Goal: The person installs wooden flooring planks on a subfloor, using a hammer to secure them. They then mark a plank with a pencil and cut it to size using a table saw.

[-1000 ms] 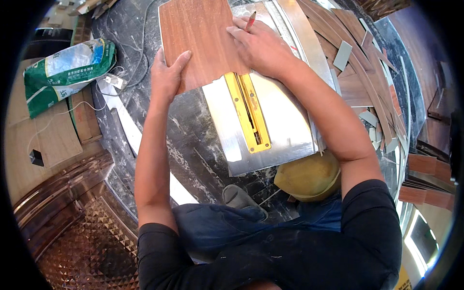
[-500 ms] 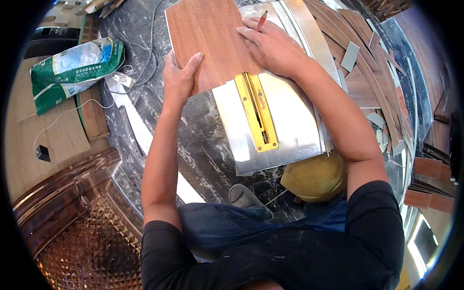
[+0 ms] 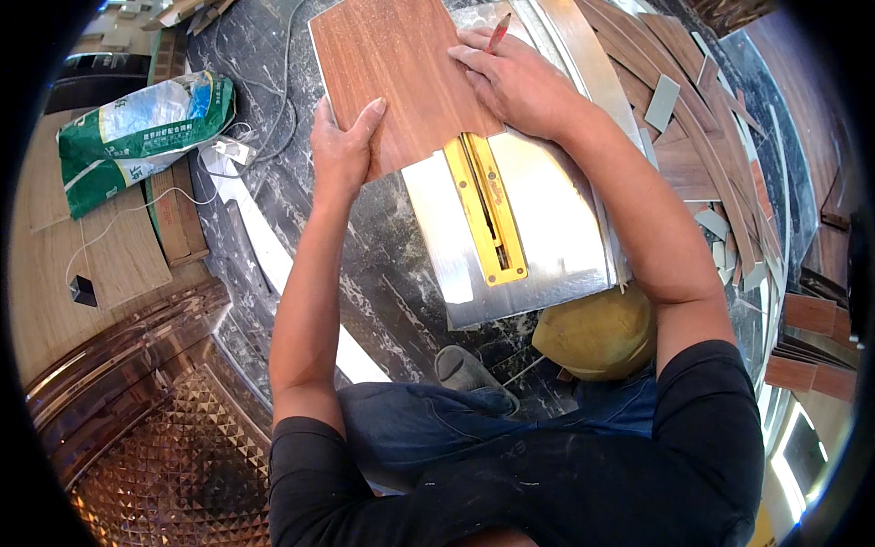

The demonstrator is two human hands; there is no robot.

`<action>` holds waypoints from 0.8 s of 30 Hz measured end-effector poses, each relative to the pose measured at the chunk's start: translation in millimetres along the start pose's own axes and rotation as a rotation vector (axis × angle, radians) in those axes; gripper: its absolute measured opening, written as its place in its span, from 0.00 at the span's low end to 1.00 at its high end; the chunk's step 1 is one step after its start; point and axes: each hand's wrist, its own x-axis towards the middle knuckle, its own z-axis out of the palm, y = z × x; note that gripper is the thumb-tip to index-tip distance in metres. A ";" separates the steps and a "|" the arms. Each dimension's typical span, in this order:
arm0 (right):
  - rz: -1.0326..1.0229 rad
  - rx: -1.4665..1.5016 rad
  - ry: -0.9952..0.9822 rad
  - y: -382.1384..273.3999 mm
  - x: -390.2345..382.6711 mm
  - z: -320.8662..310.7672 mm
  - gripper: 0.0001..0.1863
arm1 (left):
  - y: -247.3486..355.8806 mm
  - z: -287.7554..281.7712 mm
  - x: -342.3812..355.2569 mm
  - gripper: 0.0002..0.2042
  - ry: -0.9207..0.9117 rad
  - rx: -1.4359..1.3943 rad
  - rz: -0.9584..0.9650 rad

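A reddish-brown wood-grain plank lies over the far part of a metal saw table. My left hand grips its near left edge, thumb on top and fingers hidden beneath. At the plank's right edge rests my right hand, its fingertips on the board. A red pencil sticks up from between those fingers. The yellow slotted insert in the saw table runs from under the plank's near edge toward me. Fine pale dust speckles the plank. Any blade is hidden from view.
A green and white sack lies at the left, with cables beside it. Wood offcuts are piled at the right. Under the saw table sits a rounded yellow object, near my legs. A bronze faceted panel is at the lower left.
The plank and both hands have shifted only very slightly. In my right hand the pencil sits at a slightly different tilt.
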 end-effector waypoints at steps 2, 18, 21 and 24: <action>-0.016 0.013 -0.007 3.1 1.6 1.0 0.22 | -0.6 -0.1 -0.1 0.31 0.009 0.002 0.013; 0.020 -0.018 0.040 6.5 -0.3 1.8 0.20 | 4.8 13.2 -2.9 0.31 0.020 -0.081 -0.012; 0.020 -0.018 0.049 7.9 -0.4 2.3 0.20 | 2.6 14.6 -1.8 0.31 0.032 -0.062 -0.006; 0.020 -0.030 0.068 8.4 0.0 3.8 0.20 | 1.3 15.3 -0.3 0.32 0.043 -0.040 0.006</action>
